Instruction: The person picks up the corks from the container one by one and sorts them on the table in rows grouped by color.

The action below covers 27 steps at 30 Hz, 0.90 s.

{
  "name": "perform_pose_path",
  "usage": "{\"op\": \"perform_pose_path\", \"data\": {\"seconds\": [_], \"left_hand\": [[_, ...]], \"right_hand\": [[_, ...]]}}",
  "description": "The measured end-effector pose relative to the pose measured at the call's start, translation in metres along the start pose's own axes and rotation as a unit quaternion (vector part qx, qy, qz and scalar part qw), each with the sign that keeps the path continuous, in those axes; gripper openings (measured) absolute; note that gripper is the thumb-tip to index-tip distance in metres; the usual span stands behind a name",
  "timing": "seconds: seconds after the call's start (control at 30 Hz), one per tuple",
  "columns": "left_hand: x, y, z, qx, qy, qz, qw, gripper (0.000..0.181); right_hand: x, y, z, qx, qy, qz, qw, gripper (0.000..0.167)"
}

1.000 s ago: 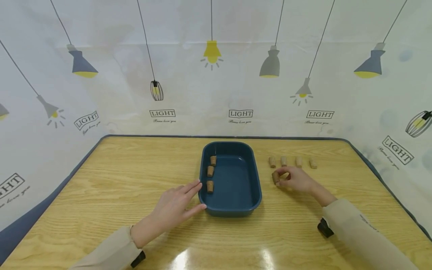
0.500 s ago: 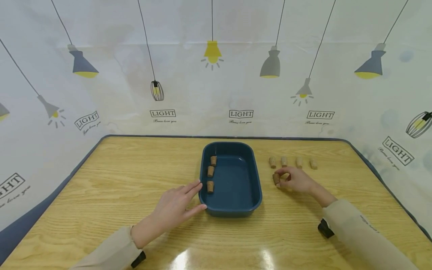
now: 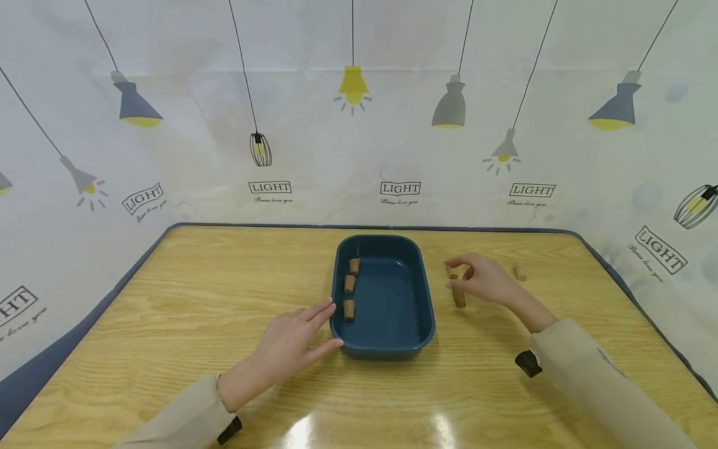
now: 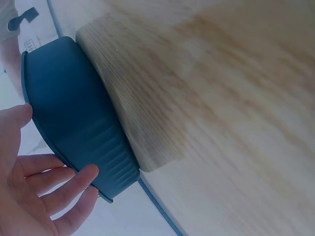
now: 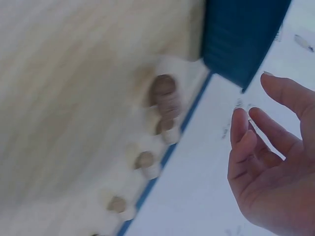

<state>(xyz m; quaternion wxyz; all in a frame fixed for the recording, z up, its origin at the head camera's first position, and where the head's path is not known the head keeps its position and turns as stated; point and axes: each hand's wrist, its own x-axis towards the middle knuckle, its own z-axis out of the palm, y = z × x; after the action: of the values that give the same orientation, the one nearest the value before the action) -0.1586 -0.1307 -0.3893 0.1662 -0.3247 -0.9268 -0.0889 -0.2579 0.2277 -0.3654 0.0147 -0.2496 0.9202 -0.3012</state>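
Note:
My left hand rests its fingertips on the left rim of a dark blue tray, also seen in the left wrist view. Three brown corks line the tray's left side. Over the table to the right, my right hand holds nothing, its thumb and fingers parted. Just below its thumb, a darker cork stands on the wood. A paler cork shows between thumb and index finger, behind that gap. Another pale cork stands farther right; the hand hides those between, though the right wrist view shows a pale cork.
The wooden table has a dark blue edge. Behind it and at both sides stands a pale backdrop printed with hanging lamps. A black wrist strap piece hangs below the right sleeve.
My right hand has let go of the darker cork, which stays on the table. It has risen and moved toward the far row of corks, its fingers spreading. The left hand has stayed still.

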Motion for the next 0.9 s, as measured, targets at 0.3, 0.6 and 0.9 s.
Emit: {"op": "perform_pose_path", "data": {"seconds": [0.3,0.6,0.9], "left_hand": [[0.000,0.000,0.002,0.003,0.005,0.003,1.0000,0.059],[0.000,0.002,-0.001,0.004,0.007,0.002,1.0000,0.058],[0.000,0.001,-0.001,0.002,0.010,0.004,0.9999,0.059]], "right_hand": [[0.029,-0.032,-0.012,-0.014,0.003,-0.048,0.9987,0.040],[0.052,-0.067,-0.019,-0.048,-0.014,-0.053,0.9974,0.041],[0.074,-0.093,-0.017,-0.050,-0.031,-0.060,0.9964,0.040]]}}
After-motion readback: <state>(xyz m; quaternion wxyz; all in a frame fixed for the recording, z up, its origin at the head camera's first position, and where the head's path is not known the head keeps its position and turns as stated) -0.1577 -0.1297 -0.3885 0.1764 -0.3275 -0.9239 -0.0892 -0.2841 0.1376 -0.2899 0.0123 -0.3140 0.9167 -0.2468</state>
